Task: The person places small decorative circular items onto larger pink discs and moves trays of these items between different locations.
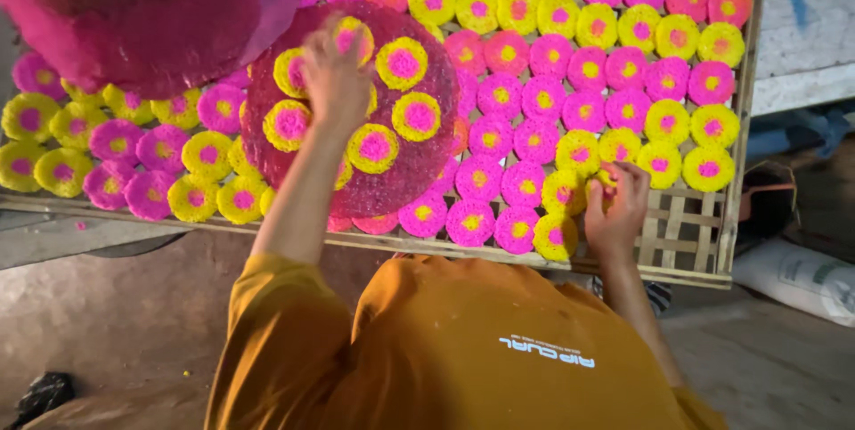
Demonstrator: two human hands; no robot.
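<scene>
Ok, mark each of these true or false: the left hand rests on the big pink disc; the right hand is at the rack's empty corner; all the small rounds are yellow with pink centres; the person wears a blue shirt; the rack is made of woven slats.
1. The left hand rests on the big pink disc. True.
2. The right hand is at the empty corner of the rack. True; its fingers touch a yellow round.
3. All small rounds are yellow with pink centres. False: many are pink with yellow centres.
4. The shirt is blue. False: it is orange.
5. The rack is made of woven slats. True.
</scene>
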